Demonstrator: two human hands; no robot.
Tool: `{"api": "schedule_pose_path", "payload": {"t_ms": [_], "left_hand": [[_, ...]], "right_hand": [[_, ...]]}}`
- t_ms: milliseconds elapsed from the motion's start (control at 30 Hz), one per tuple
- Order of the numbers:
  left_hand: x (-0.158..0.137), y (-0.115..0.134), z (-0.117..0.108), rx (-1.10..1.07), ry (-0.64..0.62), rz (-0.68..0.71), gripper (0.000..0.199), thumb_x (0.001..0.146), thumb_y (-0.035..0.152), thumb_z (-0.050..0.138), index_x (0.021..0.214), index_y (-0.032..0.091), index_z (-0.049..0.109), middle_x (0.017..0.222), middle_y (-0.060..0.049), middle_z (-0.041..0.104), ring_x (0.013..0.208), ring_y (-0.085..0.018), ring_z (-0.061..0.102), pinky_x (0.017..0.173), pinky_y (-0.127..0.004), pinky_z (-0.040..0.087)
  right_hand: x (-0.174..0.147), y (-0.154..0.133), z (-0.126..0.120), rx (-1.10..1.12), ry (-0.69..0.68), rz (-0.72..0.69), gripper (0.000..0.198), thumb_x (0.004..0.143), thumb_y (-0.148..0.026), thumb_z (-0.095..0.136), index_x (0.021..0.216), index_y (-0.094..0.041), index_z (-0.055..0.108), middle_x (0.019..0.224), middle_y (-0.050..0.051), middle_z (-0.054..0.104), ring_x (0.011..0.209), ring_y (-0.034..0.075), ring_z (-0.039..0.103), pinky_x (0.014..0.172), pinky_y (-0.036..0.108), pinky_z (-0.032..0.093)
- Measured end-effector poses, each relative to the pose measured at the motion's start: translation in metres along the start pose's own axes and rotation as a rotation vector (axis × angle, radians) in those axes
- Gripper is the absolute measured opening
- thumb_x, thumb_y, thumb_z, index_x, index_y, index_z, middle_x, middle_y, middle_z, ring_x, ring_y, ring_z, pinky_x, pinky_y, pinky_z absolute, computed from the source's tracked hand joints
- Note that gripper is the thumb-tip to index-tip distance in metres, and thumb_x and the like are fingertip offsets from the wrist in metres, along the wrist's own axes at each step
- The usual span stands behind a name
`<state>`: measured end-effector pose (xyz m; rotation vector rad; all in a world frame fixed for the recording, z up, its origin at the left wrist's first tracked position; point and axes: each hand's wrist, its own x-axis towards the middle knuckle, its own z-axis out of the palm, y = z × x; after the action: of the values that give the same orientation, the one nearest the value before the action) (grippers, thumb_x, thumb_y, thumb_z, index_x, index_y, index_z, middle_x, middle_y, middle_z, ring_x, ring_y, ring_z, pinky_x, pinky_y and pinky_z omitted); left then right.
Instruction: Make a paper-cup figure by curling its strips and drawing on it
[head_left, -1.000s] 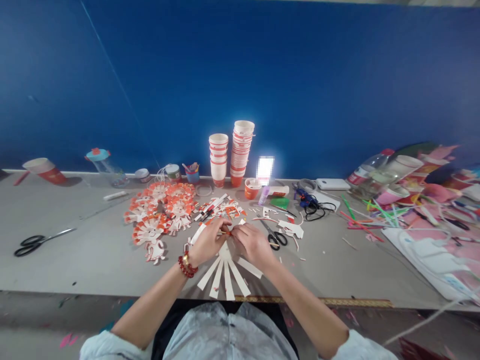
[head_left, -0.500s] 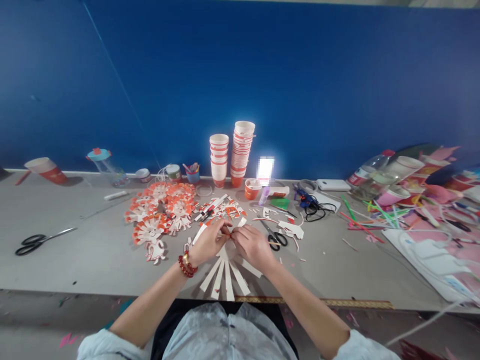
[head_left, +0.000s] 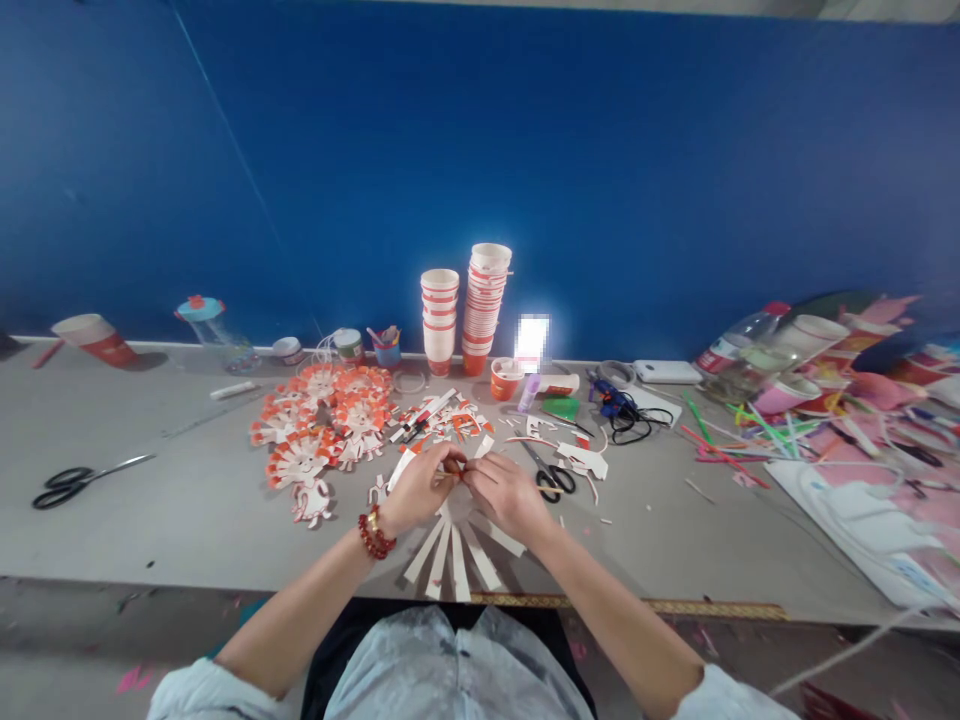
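Observation:
A white paper cup cut into strips (head_left: pixel 457 565) lies fanned out below my hands, its strips pointing toward the table's front edge. My left hand (head_left: pixel 424 485), with red beads at the wrist, is closed in a pinch over its upper part. My right hand (head_left: pixel 510 490) is closed too, its fingertips meeting the left ones there. The exact bit of paper between the fingers is hidden. Just right of my right hand lie black-handled scissors (head_left: pixel 555 480). Several orange and white paper figures (head_left: pixel 322 420) are heaped to the left, with paper scraps (head_left: pixel 454 415) beyond my hands.
Two tall stacks of paper cups (head_left: pixel 440 325) stand at the back, near a glue gun (head_left: pixel 619 400) with a black cable. Another pair of scissors (head_left: pixel 75 482) lies far left. Bottles, cups and coloured straws (head_left: pixel 776 430) crowd the right. A yellow ruler-like strip (head_left: pixel 712 607) runs along the front edge.
Hardly anything differs. My fingers shift slightly at the pinch, and the fanned strips below turn a little to the right.

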<state>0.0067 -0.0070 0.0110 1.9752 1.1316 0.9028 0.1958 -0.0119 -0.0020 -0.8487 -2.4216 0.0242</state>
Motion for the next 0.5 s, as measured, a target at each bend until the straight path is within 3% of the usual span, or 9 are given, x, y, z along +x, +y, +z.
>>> {"api": "schedule_pose_path", "payload": {"t_ms": [500], "left_hand": [[-0.012,-0.013,0.007,0.022,0.042,0.027,0.015,0.084,0.013,0.05,0.095,0.02,0.054,0.09,-0.004,0.062,0.084,-0.017,0.061,0.078,-0.03,0.049]], "right_hand": [[-0.005,-0.003,-0.001,0.007,-0.012,0.059,0.016,0.098,-0.021,0.045,0.097,-0.018,0.06,0.096,0.008,0.064,0.088,0.019,0.057,0.079,0.033,0.047]]}}
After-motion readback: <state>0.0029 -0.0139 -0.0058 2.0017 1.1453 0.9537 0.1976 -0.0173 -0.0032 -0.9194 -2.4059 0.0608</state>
